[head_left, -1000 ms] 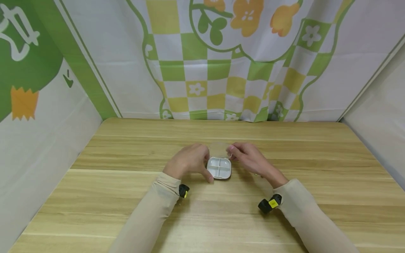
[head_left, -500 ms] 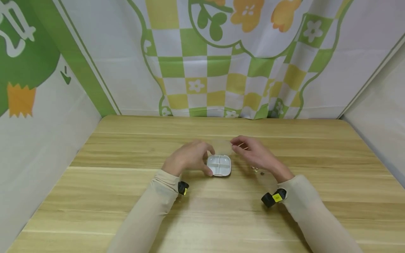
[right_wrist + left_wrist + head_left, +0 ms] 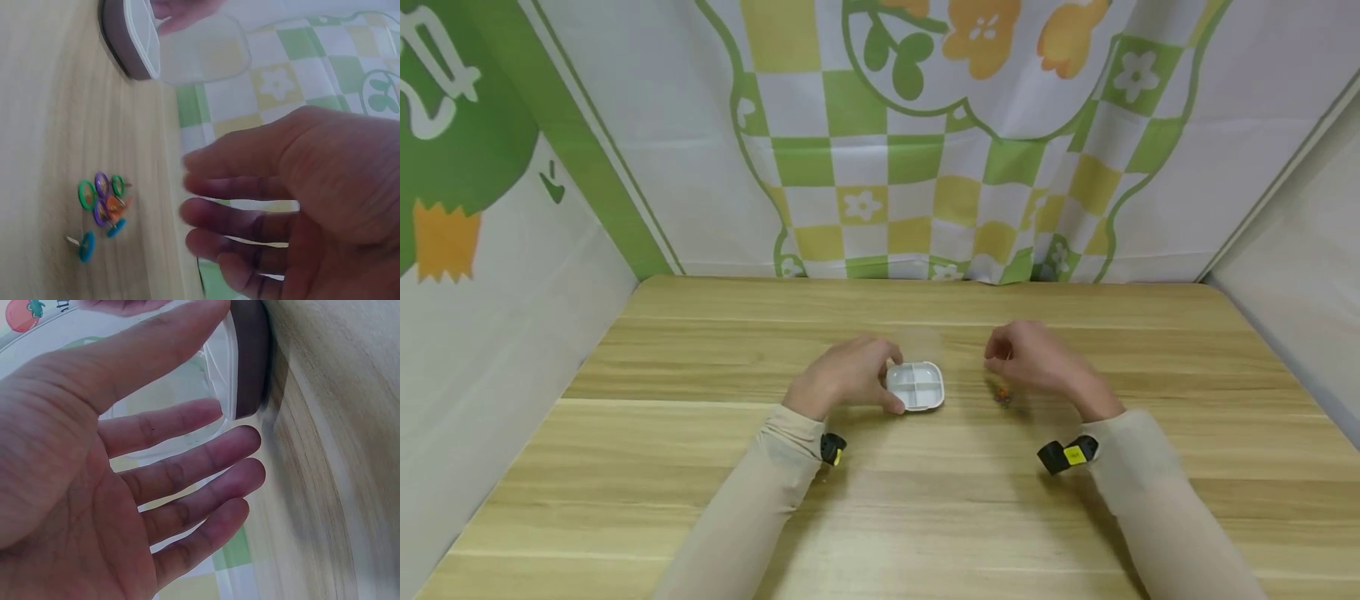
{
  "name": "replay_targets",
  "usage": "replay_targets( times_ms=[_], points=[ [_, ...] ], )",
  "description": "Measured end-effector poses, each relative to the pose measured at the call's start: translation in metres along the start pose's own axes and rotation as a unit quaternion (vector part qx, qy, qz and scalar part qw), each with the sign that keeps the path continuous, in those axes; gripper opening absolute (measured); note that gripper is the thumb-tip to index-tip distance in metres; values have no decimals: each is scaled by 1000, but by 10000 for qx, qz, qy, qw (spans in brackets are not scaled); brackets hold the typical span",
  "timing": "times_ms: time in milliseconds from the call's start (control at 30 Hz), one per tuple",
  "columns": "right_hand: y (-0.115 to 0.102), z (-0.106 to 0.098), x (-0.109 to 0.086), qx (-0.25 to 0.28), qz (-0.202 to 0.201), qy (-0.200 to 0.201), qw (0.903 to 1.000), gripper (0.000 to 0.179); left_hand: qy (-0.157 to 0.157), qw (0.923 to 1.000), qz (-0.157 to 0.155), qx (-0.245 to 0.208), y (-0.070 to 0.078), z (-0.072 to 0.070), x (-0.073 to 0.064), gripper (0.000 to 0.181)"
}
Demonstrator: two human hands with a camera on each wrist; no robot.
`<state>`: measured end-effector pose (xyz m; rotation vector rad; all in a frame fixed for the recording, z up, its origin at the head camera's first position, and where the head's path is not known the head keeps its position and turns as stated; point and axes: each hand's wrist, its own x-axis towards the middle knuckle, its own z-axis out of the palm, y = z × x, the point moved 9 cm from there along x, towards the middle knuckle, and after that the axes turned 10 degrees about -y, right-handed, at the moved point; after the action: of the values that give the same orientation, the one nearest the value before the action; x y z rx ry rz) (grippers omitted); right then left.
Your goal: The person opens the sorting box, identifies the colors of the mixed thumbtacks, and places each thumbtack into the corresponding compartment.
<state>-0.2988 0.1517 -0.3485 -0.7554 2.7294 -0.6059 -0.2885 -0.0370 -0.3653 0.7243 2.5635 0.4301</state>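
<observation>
The left hand [image 3: 850, 379] is gripping the box [image 3: 915, 386] at its left side. The thumb is pressing on the front left corner and the index finger is bearing on the back left corner, while the other three fingers are extending straight, spaced apart. The left forearm is reaching in diagonally, its beige sleeve [image 3: 741, 512] ending above a black wrist camera [image 3: 832, 449].

The box is sitting flat on the wooden counter [image 3: 880, 525], between the two hands and nearer the left. Its white tray is showing four compartments over a brown base, and its clear lid [image 3: 919, 343] is standing raised along the back edge.

The right hand [image 3: 1037, 360] is hovering to the right of the box, well apart from it, wrist bending inward. Thumb and index finger are coming close together at the tips; whether they are touching cannot be told. The remaining fingers are curling loosely, and nothing is showing in their grasp.

Thumbtacks [image 3: 101, 212] in green, purple, orange and blue are lying on the counter near the right fingertips, one blue piece resting slightly off from the cluster.
</observation>
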Motion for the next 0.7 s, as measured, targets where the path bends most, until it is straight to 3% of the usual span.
replay_targets(
  times_ms=[133, 400, 700],
  points=[
    [3, 0, -2, -308, 36, -244, 9992, 9, 40, 10000, -40, -5, 0, -1, 0, 65],
    [4, 11, -4, -334, 100, -751, 9966, 13, 50, 9999, -63, -81, 0, 0, -2, 66],
    [4, 15, -1, -561, 189, -716, 9957, 18, 102, 9999, 7, -20, 1, -1, -2, 65]
  ],
)
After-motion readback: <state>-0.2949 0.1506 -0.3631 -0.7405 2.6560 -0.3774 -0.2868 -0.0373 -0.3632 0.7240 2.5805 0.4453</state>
